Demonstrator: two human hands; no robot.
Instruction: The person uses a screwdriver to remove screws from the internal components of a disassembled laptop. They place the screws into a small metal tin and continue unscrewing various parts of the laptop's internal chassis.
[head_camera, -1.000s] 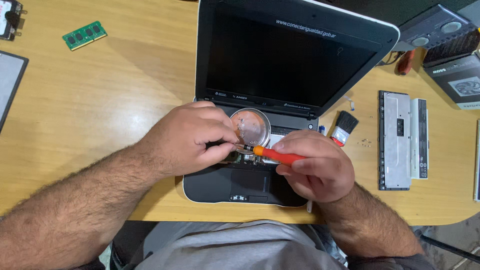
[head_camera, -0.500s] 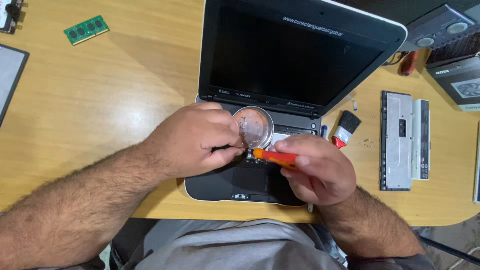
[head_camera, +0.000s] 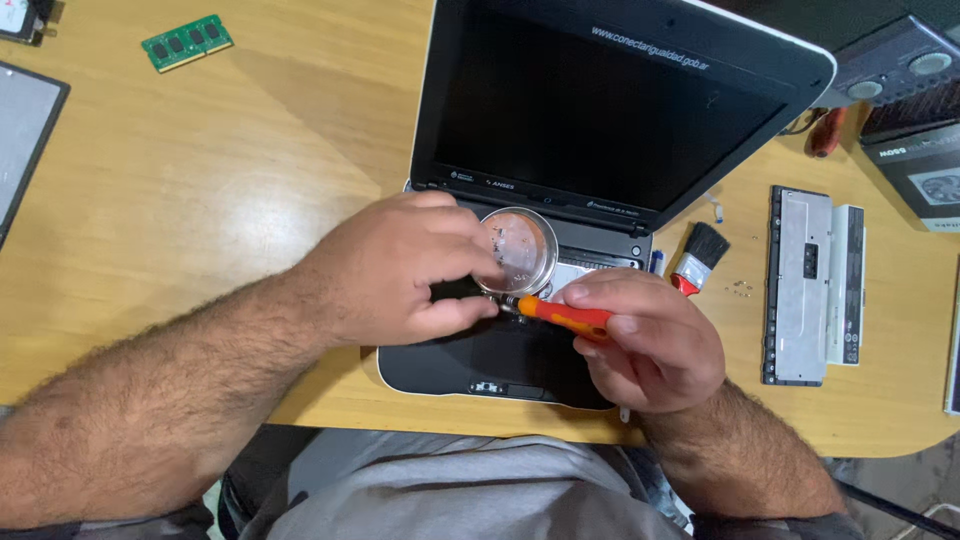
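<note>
My right hand (head_camera: 655, 345) pinches the orange screwdriver (head_camera: 563, 316) over the open laptop (head_camera: 500, 365); my left hand (head_camera: 400, 270) seems to pinch its tip. A slip could gouge the board or lose a screw.

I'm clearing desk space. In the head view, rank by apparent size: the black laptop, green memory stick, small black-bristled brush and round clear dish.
1. Black open laptop
2. Round clear dish
3. Green memory stick and small black-bristled brush look alike in size; not ranked.

Wooden table (head_camera: 200, 200) bears laptop (head_camera: 620, 110), memory module (head_camera: 187, 42), brush (head_camera: 700, 252).
</note>
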